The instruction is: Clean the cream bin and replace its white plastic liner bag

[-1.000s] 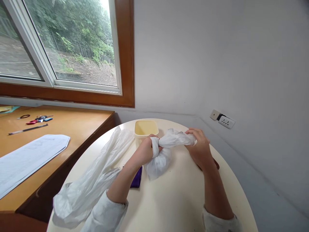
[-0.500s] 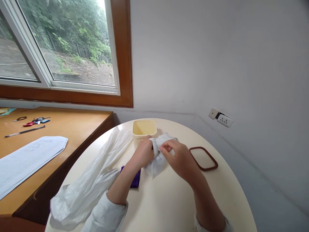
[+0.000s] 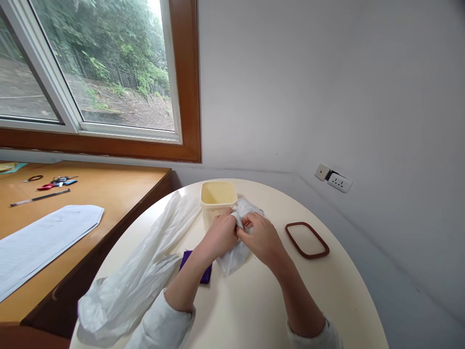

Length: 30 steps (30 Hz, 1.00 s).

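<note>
Both hands meet over a crumpled white plastic bag (image 3: 232, 259), just in front of a pale yellow bin (image 3: 218, 194). My left hand (image 3: 222, 234) is closed around a bunched part of the bag. The fingers of my right hand (image 3: 259, 236) pinch the same bunch from the other side. Between the hands a small white fold shows; the rest of the grip is hidden. Under my left forearm lies a folded purple piece (image 3: 206, 275), partly covered. A brown rounded-square ring (image 3: 307, 240) rests to the right of my right hand.
A long white plastic bag (image 3: 127, 281) stretches along the left of the round table (image 3: 250, 310). The wooden desk (image 3: 119, 182) at left bears papers (image 3: 47, 242), a pen (image 3: 39, 198) and keys (image 3: 60, 182). A wall socket (image 3: 340, 182) is at right.
My right hand has moved left and closed in on the bunched bag beside my left hand. Less of the white bunch shows between the hands. The bin and brown ring stay put.
</note>
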{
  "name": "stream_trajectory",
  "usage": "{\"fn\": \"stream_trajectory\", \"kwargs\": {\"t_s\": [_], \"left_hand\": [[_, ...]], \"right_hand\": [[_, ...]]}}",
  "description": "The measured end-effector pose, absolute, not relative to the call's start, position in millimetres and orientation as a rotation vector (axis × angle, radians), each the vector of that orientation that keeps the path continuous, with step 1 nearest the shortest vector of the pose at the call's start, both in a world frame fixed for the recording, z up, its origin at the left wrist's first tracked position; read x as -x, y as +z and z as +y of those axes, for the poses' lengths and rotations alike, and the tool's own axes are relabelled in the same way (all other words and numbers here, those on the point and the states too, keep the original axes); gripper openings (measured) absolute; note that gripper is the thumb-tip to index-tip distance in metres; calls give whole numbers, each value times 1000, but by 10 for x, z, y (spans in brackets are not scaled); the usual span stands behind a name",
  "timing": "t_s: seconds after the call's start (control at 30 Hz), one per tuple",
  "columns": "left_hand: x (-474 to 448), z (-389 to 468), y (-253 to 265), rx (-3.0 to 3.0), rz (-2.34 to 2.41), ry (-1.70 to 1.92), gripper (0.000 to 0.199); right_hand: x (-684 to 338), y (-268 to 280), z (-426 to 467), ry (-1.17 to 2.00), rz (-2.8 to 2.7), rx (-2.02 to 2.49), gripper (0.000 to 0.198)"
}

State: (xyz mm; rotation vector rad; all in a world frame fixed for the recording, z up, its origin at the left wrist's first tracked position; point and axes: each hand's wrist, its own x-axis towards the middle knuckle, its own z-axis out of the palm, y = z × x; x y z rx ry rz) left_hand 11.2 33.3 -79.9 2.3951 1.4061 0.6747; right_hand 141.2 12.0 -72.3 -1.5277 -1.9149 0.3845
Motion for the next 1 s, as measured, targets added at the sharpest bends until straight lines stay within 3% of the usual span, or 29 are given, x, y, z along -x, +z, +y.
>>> {"fn": "stream_trajectory", "kwargs": {"t_s": [0.17,0.37,0.6,0.73,1.0], "left_hand": [[-159,281,-723,-2363,1337,718,19],[-133,308,-705,-2372,1291,798,22],[-3,311,-616,-2220,1024,945,18],[16,280,-554,-2083,832,970,19],[-36,315,-715,-2172,1356,765,39]], "right_hand": [[-1454,-750,179,338,-1874,1513,9],[-1612,-723,232,532,-1815,1425,2],[-1682,-745,329,767,-1659,1262,28],[-1710,-765,369,757,-1638,1208,25],[-1675,-868,386,911,-1658,1202,8]]}}
